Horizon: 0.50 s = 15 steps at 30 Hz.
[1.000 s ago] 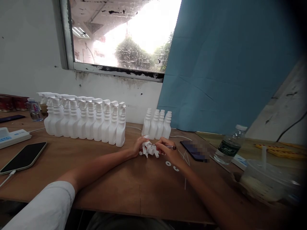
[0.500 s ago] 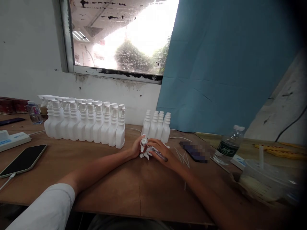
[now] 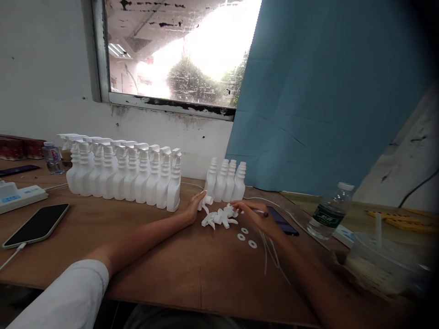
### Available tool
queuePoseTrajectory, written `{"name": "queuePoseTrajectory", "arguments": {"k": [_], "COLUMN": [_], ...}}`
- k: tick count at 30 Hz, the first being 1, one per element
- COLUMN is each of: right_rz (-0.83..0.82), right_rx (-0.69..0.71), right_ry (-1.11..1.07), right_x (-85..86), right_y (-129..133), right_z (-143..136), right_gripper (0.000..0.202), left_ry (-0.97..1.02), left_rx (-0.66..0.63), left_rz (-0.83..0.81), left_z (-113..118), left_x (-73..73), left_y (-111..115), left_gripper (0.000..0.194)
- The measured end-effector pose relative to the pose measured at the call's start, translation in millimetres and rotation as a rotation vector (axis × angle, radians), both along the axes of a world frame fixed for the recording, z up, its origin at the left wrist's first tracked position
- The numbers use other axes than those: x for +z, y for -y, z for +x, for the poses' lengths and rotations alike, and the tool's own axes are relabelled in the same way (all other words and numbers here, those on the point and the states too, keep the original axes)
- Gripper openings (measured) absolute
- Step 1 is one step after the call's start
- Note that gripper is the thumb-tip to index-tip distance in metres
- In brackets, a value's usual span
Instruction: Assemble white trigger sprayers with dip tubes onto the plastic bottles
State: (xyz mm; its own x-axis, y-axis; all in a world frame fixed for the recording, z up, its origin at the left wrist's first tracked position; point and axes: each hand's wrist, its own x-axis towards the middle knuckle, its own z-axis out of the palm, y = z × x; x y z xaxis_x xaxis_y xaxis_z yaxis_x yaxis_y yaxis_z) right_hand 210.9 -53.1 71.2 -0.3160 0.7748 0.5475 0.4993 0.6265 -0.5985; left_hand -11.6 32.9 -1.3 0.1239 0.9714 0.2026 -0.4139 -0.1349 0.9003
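Since 0.5 s ago the hands have parted, uncovering the pile of trigger heads point(image 3: 219, 217) near the table's point(image 3: 164, 256) far edge. The left hand point(image 3: 195, 206) pinches 1 trigger head point(image 3: 206, 200), its neck pointing right; the right hand point(image 3: 255, 214) grips a pen point(image 3: 261, 212) lying left-right.

Both forearms stretched forward; left hand point(image 3: 194, 206) fingers closed in pinch, right hand point(image 3: 255, 215) curled, palm down.

window point(image 3: 192, 50) glare blown out | right edge dark, blurred | corners warped
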Motion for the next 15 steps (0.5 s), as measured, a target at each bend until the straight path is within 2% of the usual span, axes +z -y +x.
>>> {"name": "queuePoseTrajectory", "arguments": {"k": [4,8,11,15], "right_rz": [-0.324,-0.489,-0.478,-0.336], "right_rx": [0.068,0.065,0.025,-0.007], "right_ry": [-0.033,-0.091,-0.193,-0.304], "right_x": [-3.0,-7.7,-5.7,4.8], "right_y": [-16,-20,-18,-24], "right_z": [31,36,25,-4], "right_gripper": [0.05,0.059,0.063,0.053], "left_ry": [-0.14,-0.278,-0.364,-0.454], "left_rx": [0.129,0.204,0.191,0.153], "left_rz": [0.009,0.012,0.023,0.071], "left_z": [-3,-2,1,3], "left_x": [-9.1,-13.5,-13.8,-12.6], "left_y": [-13,-19,-17,-12], "left_gripper": [0.038,0.028,0.031,0.026]}}
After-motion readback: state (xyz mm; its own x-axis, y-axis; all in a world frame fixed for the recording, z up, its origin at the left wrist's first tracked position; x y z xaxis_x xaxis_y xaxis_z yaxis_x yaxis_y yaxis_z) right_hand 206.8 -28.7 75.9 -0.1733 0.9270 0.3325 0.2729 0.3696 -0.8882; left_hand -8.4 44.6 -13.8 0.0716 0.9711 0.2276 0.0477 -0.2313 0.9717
